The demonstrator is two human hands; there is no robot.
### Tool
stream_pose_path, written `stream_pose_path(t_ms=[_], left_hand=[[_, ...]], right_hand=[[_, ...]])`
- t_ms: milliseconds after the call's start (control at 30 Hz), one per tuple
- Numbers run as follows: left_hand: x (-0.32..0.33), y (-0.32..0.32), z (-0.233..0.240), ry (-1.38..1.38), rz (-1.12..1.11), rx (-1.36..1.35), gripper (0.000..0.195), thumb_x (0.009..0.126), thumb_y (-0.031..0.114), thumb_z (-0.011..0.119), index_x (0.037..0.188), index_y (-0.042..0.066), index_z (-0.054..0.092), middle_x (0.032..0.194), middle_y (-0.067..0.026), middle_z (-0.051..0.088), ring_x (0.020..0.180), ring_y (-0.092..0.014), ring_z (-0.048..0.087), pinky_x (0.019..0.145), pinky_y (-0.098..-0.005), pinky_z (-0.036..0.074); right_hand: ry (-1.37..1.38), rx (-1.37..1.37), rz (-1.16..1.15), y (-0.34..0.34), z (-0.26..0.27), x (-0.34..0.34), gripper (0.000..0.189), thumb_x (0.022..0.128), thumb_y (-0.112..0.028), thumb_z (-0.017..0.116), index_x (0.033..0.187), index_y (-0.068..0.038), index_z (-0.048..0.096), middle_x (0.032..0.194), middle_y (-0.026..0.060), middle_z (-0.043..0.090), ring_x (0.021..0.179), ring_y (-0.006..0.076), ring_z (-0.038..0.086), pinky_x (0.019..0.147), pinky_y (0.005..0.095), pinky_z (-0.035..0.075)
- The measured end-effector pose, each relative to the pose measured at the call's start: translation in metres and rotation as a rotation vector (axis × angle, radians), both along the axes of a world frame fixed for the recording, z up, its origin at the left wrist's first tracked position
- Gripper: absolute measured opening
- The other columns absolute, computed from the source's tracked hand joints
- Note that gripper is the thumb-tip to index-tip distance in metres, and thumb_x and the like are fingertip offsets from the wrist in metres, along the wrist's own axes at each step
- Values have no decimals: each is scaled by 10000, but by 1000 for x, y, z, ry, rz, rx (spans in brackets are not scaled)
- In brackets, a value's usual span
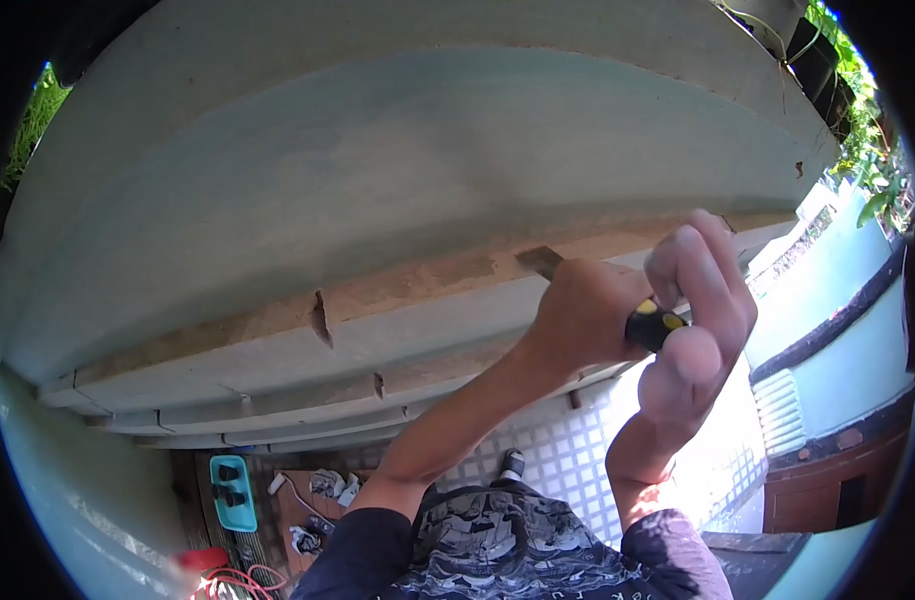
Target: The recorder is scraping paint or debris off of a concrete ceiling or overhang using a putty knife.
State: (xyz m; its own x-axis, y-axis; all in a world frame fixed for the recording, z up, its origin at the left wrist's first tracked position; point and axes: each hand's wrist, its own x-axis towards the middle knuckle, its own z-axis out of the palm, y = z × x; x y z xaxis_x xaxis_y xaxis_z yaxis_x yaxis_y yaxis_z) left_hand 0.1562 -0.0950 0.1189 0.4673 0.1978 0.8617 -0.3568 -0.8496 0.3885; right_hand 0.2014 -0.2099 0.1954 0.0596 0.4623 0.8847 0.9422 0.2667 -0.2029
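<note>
My left hand [596, 311] is closed around a hand tool with a black and yellow handle [643, 327]. The tool's flat metal blade [540, 260] lies against the worn brown edge of a painted wall ledge [420, 281]. My right hand [697, 322] is at the butt end of the handle, blurred, with its fingers curled and the palm facing the butt. Whether it touches the handle is not clear. Along the ledge, paint is gone in patches, and a dark gap [321, 319] cuts into it left of the blade.
More stepped ledges [277, 411] lie below. Down at the left are a turquoise tray [234, 517] with dark cups, a paint roller [277, 483], crumpled cloths or paper [327, 482] and a coiled red cord [247, 576]. Tiled floor [562, 442] lies beneath; plants [877, 180] hang at the right.
</note>
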Motion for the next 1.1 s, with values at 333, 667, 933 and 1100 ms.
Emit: stream_pose_path(t_ms=[333, 667, 933, 1100], left_hand=[[2, 3, -3, -38, -89, -43, 276, 538, 144, 810, 748, 153, 631, 652, -39, 643, 610, -240, 653, 545, -343, 491], [5, 4, -8, -36, -125, -2, 259, 555, 144, 788, 752, 159, 620, 656, -29, 639, 630, -244, 651, 556, -365, 488], [1, 0, -6, -10, -84, 18, 270, 554, 165, 793, 762, 159, 622, 676, -35, 646, 643, -244, 653, 574, -370, 492], [4, 4, -8, 22, -85, 24, 274, 557, 180, 800, 761, 155, 619, 669, -39, 642, 643, -246, 653, 572, -370, 489]], right_hand=[[-89, 45, -27, -21, -6, 12, 815, 934, -674, 134, 1053, 5, 570, 1128, 170, 560, 962, 267, 528, 860, 361, 428], [-167, 91, -76, -11, -8, 11, 702, 926, -636, 144, 722, -13, 396, 717, 102, 368, 650, 243, 348, 588, 343, 293], [-166, -55, -6, -34, -1, 9, 586, 980, -563, 193, 898, -42, 449, 976, 175, 549, 814, 293, 511, 697, 356, 431], [-268, -108, 160, -30, 12, 15, 367, 1007, -374, 309, 1141, -80, 483, 956, 165, 535, 746, 280, 498, 651, 384, 408]])
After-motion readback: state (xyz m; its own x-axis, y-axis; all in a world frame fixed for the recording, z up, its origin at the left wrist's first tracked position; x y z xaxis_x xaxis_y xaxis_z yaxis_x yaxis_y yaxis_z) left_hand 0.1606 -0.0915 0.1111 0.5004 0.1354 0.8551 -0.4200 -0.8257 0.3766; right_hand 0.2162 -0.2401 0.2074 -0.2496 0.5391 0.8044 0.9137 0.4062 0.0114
